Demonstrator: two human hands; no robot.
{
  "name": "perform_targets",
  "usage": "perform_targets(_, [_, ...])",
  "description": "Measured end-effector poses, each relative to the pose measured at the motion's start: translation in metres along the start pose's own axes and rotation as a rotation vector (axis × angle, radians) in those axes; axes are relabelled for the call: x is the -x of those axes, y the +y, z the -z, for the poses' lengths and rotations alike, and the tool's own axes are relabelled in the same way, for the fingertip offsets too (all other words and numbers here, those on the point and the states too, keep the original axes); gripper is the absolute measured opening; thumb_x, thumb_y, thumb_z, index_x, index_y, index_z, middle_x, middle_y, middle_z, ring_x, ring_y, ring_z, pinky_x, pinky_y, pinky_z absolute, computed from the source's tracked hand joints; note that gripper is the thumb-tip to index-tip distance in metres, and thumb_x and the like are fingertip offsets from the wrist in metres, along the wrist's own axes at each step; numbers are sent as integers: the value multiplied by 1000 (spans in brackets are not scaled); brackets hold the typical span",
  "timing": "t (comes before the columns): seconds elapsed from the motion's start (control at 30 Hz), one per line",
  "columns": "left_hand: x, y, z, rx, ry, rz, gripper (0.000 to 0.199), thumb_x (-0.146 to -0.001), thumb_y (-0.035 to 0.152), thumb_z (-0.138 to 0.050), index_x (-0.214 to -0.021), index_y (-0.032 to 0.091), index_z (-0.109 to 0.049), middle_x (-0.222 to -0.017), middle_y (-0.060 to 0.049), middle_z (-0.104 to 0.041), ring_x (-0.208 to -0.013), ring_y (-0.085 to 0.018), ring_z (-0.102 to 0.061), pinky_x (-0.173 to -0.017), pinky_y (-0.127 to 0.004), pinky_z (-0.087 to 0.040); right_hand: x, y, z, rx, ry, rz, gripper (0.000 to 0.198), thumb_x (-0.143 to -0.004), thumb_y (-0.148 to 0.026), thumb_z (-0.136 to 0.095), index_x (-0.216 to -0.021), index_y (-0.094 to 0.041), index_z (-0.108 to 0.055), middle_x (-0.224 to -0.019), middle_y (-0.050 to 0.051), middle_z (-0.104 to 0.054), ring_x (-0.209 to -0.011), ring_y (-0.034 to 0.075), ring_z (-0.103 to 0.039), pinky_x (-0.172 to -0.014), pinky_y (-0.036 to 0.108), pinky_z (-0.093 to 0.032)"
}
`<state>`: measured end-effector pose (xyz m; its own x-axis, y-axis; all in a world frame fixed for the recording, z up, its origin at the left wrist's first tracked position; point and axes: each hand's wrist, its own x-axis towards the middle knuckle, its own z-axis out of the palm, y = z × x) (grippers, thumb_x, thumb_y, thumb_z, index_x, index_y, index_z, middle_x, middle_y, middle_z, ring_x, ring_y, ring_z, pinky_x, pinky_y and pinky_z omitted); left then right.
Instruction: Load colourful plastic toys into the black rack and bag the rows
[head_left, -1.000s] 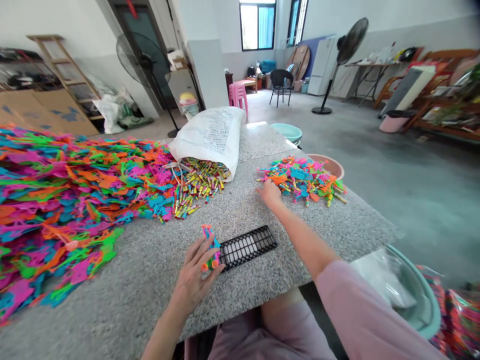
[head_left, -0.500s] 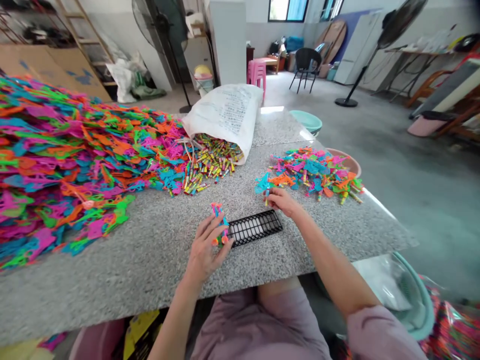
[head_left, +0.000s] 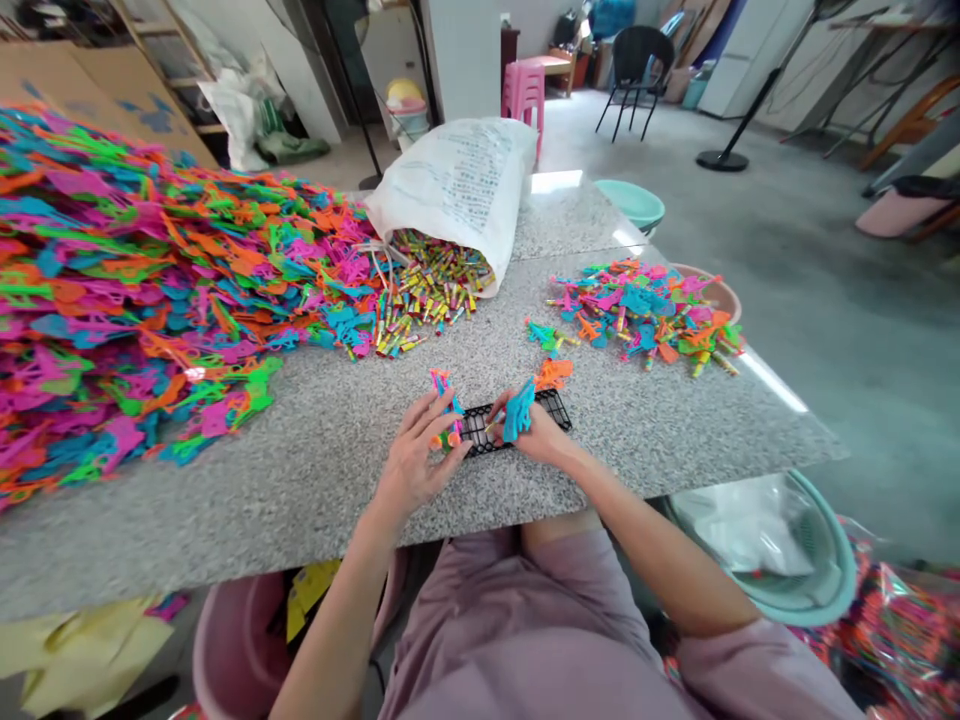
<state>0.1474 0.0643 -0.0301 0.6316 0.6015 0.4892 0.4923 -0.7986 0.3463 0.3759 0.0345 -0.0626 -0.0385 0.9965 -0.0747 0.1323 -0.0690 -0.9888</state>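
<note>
A black plastic grid basket [head_left: 553, 408] lies on the grey speckled table. My left hand [head_left: 420, 450] is at its left end, fingers curved round several upright, bright plastic toy pieces [head_left: 448, 400] in pink, blue, green and orange. Over the middle of the basket, my right hand [head_left: 536, 437] pinches a blue flat plastic toy piece [head_left: 519, 410] with a small tube end pointing left toward the grid. An orange toy piece [head_left: 553, 374] lies just beyond the basket's right end. Behind it is a green and blue piece [head_left: 550, 335].
A large heap of coloured plastic pieces [head_left: 150, 300] covers the table's left side. A white woven sack [head_left: 457, 185] spills small striped tubes [head_left: 427, 290]. At the right is a pile of pieces with tubes [head_left: 645, 310]. Basins, including a teal one [head_left: 832, 540], stand below the table.
My right hand has moved left with the blue piece, from beside the small pile to above the basket. My left hand stays round the upright pieces. The view has tilted down.
</note>
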Motion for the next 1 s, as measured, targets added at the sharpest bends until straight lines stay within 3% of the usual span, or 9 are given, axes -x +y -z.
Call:
perform_targets(0.07, [0,1,0,-1,4,1,30,-91,31,-62,-119,20,-60,-145,-11,-54,-141,-28,-42,-114,-51,-40,9,6,-14,-87,12,-30,21,-76,-31,-65,-92,-20,-58,-72,-2,-62,-63,15,-62,-58,27,-53])
perform_targets(0.2, [-1,3,1,13,9,-17,30,-91,30,-62,-119,19,-59,-146,-13,-54,-143,-27,-40,-115,-50,-40,20,15,-28,-37,144,-31,28,-77,-43,-69,-90,-19,-61,-70,-2,-61,-53,11,-53,-52,23,-47])
perform_targets(0.27, [-1,3,2,30,-3,-26,30,-92,30,-61,-120,19,-58,-147,-13,-52,-144,-27,-38,-115,-50,-40,21,17,-32,-57,176,-27,26,-78,-43,-67,-86,-20,-60,-69,-3,-60,-50,10,-51,-49,22,-45])
perform_targets(0.4, [-1,4,3,54,-40,-16,32,-94,30,-58,-124,20,-56,-151,-13,-48,-146,-28,-34,-114,-52,-41,20,13,-43,-72,94,-63,17,-81,-33,-66,-88,-20,-58,-67,-3,-62,-57,13,-60,-55,23,-46])
perform_targets(0.5, [0,5,4,58,-45,-9,33,-94,30,-58,-125,20,-55,-151,-13,-47,-147,-28,-33,-115,-52,-40,19,7,-52,159,102,-82,15,-81,-26,-67,-92,-19,-60,-72,0,-68,-67,16,-66,-64,24,-47])
perform_targets(0.67, [-1,6,6,77,-48,16,33,-94,31,-58,-126,20,-55,-152,-12,-46,-147,-27,-34,-116,-51,-39,13,-4,-52,693,106,-85,11,-85,-28,-67,-86,-17,-67,-84,8,-73,-80,22,-67,-72,28,-44])
perform_targets(0.8, [-4,6,3,82,-43,16,36,-93,32,-60,-126,20,-55,-152,-12,-46,-146,-27,-35,-117,-50,-38,3,-14,-49,846,-22,-46,19,-87,-31,-65,-97,-17,-70,-95,11,-74,-89,24,-68,-76,29,-44])
perform_targets(1.0, [-10,12,-1,65,4,49,46,-90,37,-64,-134,23,-54,-151,-10,-47,-144,-28,-38,-116,-50,-39,8,-21,-58,923,-112,53,22,-93,-18,-52,-108,-14,-67,-103,13,-71,-94,23,-66,-80,30,-46])
